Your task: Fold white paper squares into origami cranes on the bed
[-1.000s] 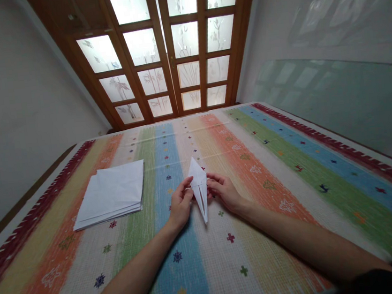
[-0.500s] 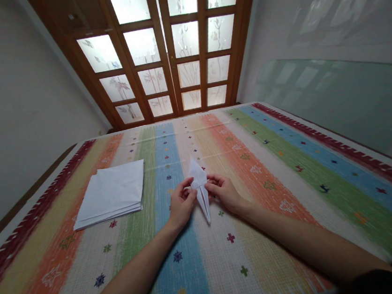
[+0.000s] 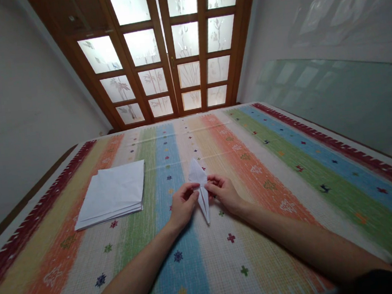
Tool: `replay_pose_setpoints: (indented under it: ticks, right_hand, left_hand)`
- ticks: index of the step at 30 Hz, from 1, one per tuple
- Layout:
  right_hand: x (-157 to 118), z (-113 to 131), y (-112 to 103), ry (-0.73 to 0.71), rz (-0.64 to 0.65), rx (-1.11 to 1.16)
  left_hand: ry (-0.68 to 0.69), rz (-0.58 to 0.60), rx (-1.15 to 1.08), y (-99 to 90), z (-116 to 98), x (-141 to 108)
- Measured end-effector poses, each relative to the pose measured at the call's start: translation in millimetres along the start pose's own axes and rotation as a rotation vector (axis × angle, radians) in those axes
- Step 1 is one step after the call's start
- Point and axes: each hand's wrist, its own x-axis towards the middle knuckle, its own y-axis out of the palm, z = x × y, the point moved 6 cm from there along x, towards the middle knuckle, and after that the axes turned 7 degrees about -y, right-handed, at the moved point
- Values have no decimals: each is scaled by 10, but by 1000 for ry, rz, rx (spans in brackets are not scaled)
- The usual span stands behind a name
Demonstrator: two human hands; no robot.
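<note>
Fingers of the left hand and the right hand were nearly closed, thumb and forefinger of each drawn together at either side of a folded paper.

Beneath both forearms spread the surface, covered by a cloth with long stripes of red, yellow, orange, green, blue and off-white running from the near edge to the far edge. Beyond the far edge stood wooden doors with frosted panes, bright with light and patterned with plants. A pale green glossy panel ran along the wall beside the right edge of the surface, with reflections of window panes in it.

Next in size, a stack of white paper lay flat on the left half of the surface, its sheets slightly out of line, well apart from the hands. Smallest was the folded paper, white and narrow, between the two hands, about midway between the left and right edges. Its wider pointed end faced the far edge; its slimmer end, split by a lengthwise slit, faced the near edge. Whether it touched the cloth could not be told.
</note>
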Motion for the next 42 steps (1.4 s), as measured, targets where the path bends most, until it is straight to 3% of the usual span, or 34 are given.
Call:
replay_pose_setpoints:
  ticks: [10, 18, 24, 31, 37, 42]
  right_hand:
    - [-22, -30, 56, 6, 81, 23]
    - [-40, 55, 92, -43, 78, -57]
    - [-44, 116, 106, -98, 88, -123]
    - [-66, 118, 102, -122, 88, -128]
    - [-120, 152, 106, -167, 87, -206]
    - [-104, 180, 28, -216, -48, -238]
  left_hand:
    - [-98, -34, -140, -54, 114, 54]
    - [-77, 168, -170, 134, 85, -11]
    - [-33, 158, -68, 148, 64, -56]
    - [1, 204, -118, 162, 2, -72]
    - [-117, 122, -186, 100, 116, -13]
    - [-210, 180, -277, 148, 135, -16]
